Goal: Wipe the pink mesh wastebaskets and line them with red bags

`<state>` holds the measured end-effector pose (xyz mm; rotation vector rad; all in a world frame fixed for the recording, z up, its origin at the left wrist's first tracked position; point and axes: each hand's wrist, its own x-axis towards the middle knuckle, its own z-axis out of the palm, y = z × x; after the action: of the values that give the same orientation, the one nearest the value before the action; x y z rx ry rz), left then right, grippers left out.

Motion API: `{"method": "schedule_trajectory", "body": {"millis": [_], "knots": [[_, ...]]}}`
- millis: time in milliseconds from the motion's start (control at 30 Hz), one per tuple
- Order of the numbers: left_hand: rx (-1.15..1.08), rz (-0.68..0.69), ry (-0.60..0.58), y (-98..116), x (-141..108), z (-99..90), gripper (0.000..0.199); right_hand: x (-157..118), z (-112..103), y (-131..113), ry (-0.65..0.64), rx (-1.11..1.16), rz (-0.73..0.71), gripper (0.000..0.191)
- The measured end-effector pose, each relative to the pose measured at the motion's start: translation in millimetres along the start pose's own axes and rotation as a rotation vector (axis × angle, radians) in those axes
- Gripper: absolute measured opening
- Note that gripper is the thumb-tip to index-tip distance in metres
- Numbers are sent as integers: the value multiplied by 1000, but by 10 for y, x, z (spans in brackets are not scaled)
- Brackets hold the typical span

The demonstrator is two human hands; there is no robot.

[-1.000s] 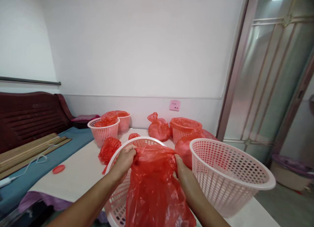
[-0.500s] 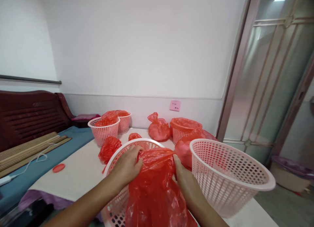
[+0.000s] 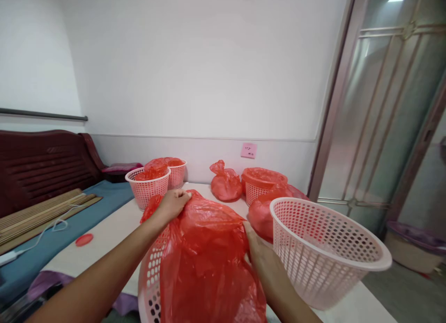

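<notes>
A large red plastic bag [image 3: 212, 258] is stretched between my two hands in front of me. My left hand [image 3: 176, 203] pinches its upper left edge, fingers closed. At the upper right edge, my right hand [image 3: 258, 248] grips the plastic, its fingertips partly hidden behind the bag. The bag hangs over a pink perforated basket [image 3: 151, 272], covering most of it; only the basket's left side shows. A crumpled red bag [image 3: 150, 207] lies behind my left wrist. Another pink basket [image 3: 327, 253] stands to the right of my right hand, tilted in view.
Pink baskets with red bags [image 3: 148, 188] stand at the back left. A knotted red bag [image 3: 226, 183] and a red-lined basket [image 3: 263, 186] sit by the wall. A red ring [image 3: 84, 240] lies on the white table [image 3: 104, 248]. A glass door [image 3: 379, 104] is at right.
My left hand has moved up and left, pulling the red bag's edge wider. The bag now spreads across more of the basket's rim. My right hand has stayed nearly in place.
</notes>
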<state>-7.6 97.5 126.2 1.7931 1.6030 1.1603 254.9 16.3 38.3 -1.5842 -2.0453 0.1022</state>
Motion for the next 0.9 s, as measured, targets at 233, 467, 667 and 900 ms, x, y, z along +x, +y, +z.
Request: {"method": "schedule_trajectory", "body": {"millis": [233,467,667,900], "knots": [[148,10,25,-44,255,18,31,-28,-53,-50,-24,19,13,79],[71,-154,-180,-282,289,-95,30,13,5,79,4,116,55,71],[-245,-266,-306,-681,-3,-92,29,79,59,216,30,295,102,56],[-284,-264,106,-712,-140,-278,32,140,156,253,51,284,76,54]]}}
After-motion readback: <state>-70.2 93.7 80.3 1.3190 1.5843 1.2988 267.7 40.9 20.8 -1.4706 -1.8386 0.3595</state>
